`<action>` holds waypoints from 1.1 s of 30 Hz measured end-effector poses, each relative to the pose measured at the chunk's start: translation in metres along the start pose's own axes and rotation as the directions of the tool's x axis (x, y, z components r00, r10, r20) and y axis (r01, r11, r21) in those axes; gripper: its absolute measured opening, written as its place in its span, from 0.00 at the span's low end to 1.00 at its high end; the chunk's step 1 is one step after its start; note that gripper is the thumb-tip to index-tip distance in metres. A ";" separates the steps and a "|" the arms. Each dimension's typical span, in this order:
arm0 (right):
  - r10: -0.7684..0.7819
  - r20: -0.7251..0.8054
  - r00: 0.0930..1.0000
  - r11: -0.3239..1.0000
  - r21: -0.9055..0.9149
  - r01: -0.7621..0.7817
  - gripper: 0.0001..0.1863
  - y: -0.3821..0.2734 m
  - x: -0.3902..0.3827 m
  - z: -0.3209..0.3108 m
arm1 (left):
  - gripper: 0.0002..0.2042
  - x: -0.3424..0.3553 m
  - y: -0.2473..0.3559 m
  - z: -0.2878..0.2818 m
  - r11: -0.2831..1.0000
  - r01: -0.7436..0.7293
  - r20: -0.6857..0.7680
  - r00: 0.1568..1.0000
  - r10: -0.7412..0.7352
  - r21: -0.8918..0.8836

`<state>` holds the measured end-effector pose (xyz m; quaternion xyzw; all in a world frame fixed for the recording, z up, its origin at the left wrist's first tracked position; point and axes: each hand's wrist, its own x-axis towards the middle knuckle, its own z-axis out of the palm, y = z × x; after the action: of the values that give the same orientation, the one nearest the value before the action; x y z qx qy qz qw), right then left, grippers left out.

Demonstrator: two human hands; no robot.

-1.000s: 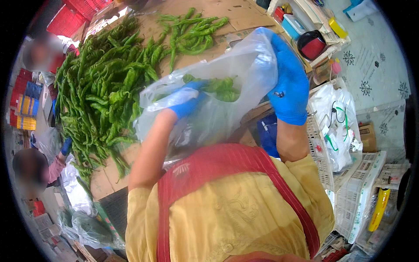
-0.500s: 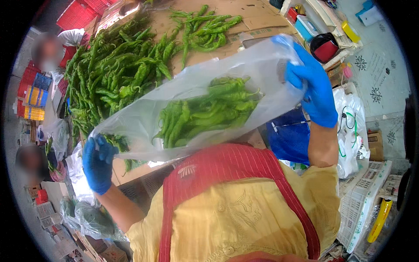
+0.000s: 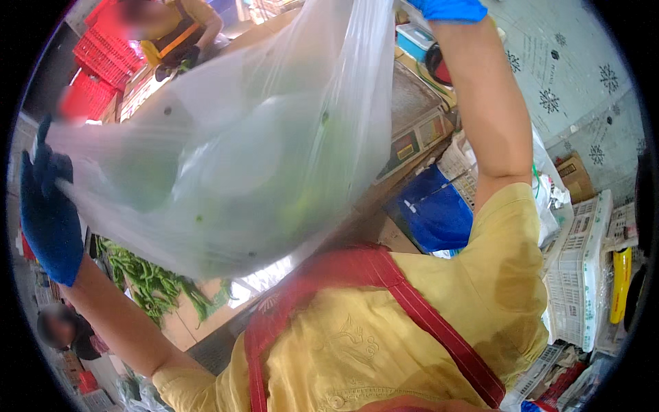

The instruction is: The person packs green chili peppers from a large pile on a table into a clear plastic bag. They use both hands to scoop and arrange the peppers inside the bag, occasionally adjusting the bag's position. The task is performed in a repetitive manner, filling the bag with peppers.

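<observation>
A large cloudy, translucent plastic bag (image 3: 226,158) is stretched wide between my hands, in front of my chest. My left hand (image 3: 51,206), in a blue glove, grips its edge at the far left. At the top right, my raised right hand (image 3: 453,9), also blue-gloved, holds the bag's upper part; the picture's edge cuts off some of its fingers. Blurred green shows through the plastic, and I cannot tell whether it lies inside or behind. Below the bag, several long green peppers (image 3: 147,278) lie on the cardboard-covered table (image 3: 182,333).
A scale with a metal platform (image 3: 417,93) stands right of the bag. Beside it are a blue container (image 3: 439,216) and white plastic crates (image 3: 576,268). Red crates (image 3: 106,55) are stacked at the back left, near a co-worker (image 3: 182,34). Another person (image 3: 65,329) is at the left.
Both hands have risen and moved farther apart, my left hand to the left and my right to the top edge. The bag is lifted and spread, now hiding most of the pepper pile.
</observation>
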<state>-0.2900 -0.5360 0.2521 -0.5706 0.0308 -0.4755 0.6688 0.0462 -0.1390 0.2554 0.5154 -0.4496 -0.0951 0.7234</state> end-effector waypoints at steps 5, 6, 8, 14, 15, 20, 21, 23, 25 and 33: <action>-0.024 -0.266 0.964 0.947 -0.314 -0.063 0.12 -0.057 0.020 -0.060 | 0.20 0.047 0.002 0.126 0.950 0.120 0.461 0.887 0.027 -0.287; -0.115 -0.255 0.960 0.929 -0.371 0.013 0.12 -0.062 0.025 -0.077 | 0.20 0.050 -0.002 0.144 0.941 0.136 0.491 0.871 0.036 -0.310; -0.295 -0.220 0.930 0.862 -0.482 0.159 0.13 -0.072 0.045 -0.120 | 0.20 0.056 -0.016 0.180 0.908 0.188 0.539 0.841 0.048 -0.374; -0.299 -0.295 0.907 0.843 -0.527 0.106 0.08 -0.068 0.017 -0.180 | 0.20 0.049 -0.115 0.233 0.706 0.466 0.650 0.760 -0.010 -0.534; -0.267 -0.328 0.906 0.821 -0.569 0.035 0.08 -0.065 0.007 -0.194 | 0.21 0.046 -0.136 0.239 0.661 0.514 0.671 0.742 -0.022 -0.547; -0.191 -0.260 0.947 0.825 -0.565 0.012 0.07 -0.025 -0.036 -0.212 | 0.20 0.039 -0.220 0.220 0.401 0.694 0.740 0.670 -0.056 -0.598; -0.185 -0.296 0.937 0.744 -0.666 -0.064 0.08 -0.023 -0.043 -0.204 | 0.20 0.034 -0.230 0.208 0.422 0.674 0.680 0.714 -0.164 -0.606; -0.194 -0.365 0.910 0.534 -0.818 -0.214 0.09 -0.021 -0.063 -0.179 | 0.19 0.016 -0.240 0.198 0.491 0.643 0.634 0.743 -0.214 -0.588; -0.405 -0.484 0.776 0.610 -0.775 -0.165 0.11 -0.011 -0.084 -0.156 | 0.20 -0.008 -0.237 0.193 0.525 0.651 0.497 0.759 -0.421 -0.549; -0.464 -0.613 0.639 0.775 -0.630 -0.041 0.14 0.091 -0.247 -0.162 | 0.16 -0.162 -0.265 0.112 0.631 0.772 0.092 0.635 -0.767 -0.074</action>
<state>-0.4650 -0.4986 0.0001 -0.5039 0.3749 -0.7096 0.3194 -0.0452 -0.2348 -0.0469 0.6158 -0.1996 -0.4315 0.6282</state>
